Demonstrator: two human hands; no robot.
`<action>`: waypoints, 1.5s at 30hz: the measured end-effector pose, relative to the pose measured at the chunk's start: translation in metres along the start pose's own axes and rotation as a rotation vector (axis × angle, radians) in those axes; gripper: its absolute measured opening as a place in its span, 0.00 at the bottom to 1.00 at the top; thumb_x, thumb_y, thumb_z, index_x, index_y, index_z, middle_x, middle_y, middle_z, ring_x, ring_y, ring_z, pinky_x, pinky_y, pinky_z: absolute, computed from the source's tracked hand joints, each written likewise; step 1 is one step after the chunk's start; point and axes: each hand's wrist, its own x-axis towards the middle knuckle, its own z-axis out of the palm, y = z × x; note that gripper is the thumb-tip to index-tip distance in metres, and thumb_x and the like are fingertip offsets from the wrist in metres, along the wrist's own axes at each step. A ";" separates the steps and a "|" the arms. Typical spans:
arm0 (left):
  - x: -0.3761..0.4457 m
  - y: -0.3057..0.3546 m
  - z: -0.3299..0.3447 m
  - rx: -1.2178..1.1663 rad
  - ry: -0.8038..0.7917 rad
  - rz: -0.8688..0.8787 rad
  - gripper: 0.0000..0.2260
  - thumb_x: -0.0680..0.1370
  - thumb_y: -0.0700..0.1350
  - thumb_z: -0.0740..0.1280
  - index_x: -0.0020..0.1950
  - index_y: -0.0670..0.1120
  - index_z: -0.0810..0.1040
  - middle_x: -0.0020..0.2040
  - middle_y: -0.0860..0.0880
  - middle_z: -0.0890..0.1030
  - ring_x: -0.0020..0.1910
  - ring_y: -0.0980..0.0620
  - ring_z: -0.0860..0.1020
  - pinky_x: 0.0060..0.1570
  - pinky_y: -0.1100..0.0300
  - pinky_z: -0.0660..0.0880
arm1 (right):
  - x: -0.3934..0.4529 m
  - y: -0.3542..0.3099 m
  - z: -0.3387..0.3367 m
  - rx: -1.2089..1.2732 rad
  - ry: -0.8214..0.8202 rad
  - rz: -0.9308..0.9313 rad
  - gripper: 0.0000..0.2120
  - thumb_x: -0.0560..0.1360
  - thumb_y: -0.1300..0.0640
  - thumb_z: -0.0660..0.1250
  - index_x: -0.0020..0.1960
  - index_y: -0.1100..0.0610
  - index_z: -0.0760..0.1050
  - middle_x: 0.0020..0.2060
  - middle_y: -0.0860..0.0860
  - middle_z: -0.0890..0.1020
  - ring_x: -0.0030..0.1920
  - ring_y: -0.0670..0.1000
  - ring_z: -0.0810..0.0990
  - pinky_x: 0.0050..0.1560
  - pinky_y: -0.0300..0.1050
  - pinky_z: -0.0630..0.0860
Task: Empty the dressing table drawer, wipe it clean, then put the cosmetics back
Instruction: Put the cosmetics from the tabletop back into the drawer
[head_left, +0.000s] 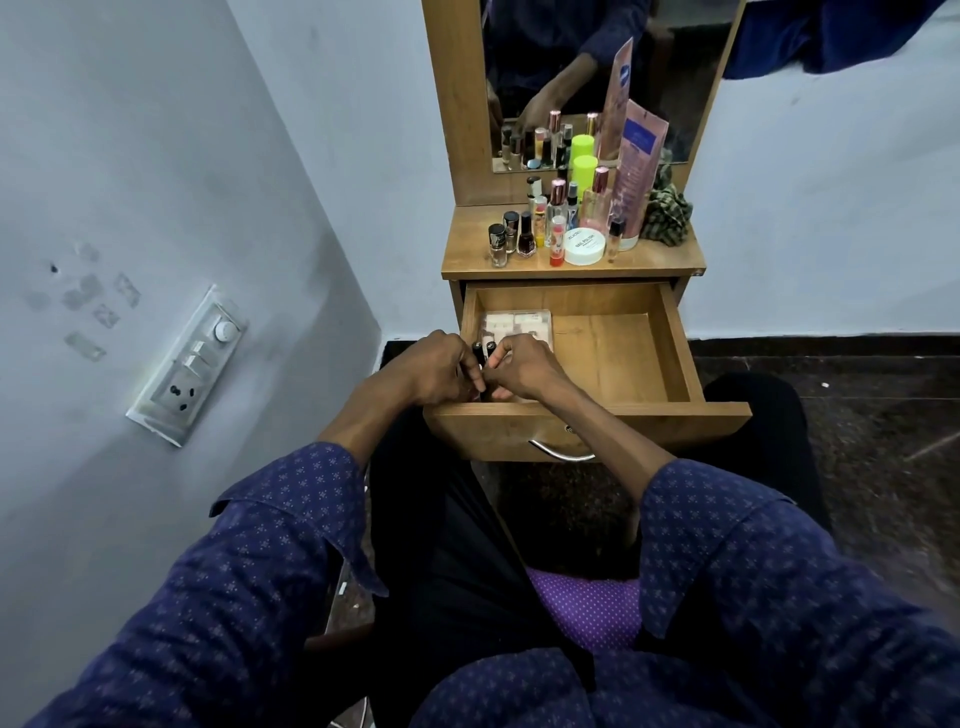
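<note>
**Both hands in the drawer's front-left corner**

My sleeves (291, 545) reach forward. I see left hand (434, 371) and right hand (524, 370) with fingers curled, pinching small dark tubes (483, 353) between them. They sit inside the open drawer (613, 343), near a clear box (517, 325). More cosmetics (550, 228) stand on the tabletop.

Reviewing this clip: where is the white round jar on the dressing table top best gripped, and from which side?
Grip the white round jar across its low lid rim from above and the front: it lies flat at the shelf's front edge, with bottles crowding behind and beside it.
</note>
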 end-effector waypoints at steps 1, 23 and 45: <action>0.000 0.000 0.000 -0.003 0.000 0.002 0.09 0.73 0.41 0.79 0.48 0.54 0.90 0.46 0.53 0.87 0.45 0.56 0.82 0.46 0.62 0.75 | 0.001 0.000 0.000 0.026 -0.016 0.020 0.05 0.74 0.61 0.76 0.44 0.56 0.80 0.36 0.53 0.87 0.35 0.52 0.88 0.49 0.53 0.86; 0.021 0.008 -0.012 0.043 -0.196 -0.047 0.12 0.72 0.38 0.78 0.52 0.51 0.90 0.51 0.54 0.87 0.48 0.57 0.82 0.43 0.66 0.73 | 0.000 0.011 -0.042 0.143 -0.136 0.088 0.04 0.76 0.69 0.72 0.49 0.64 0.80 0.44 0.62 0.88 0.42 0.56 0.87 0.44 0.46 0.86; 0.084 0.044 -0.066 -0.096 0.682 -0.011 0.09 0.77 0.50 0.74 0.54 0.52 0.76 0.48 0.55 0.78 0.45 0.53 0.77 0.38 0.57 0.67 | 0.039 -0.038 -0.157 -0.461 0.515 -0.424 0.16 0.78 0.50 0.72 0.65 0.51 0.78 0.44 0.48 0.81 0.43 0.46 0.79 0.44 0.47 0.81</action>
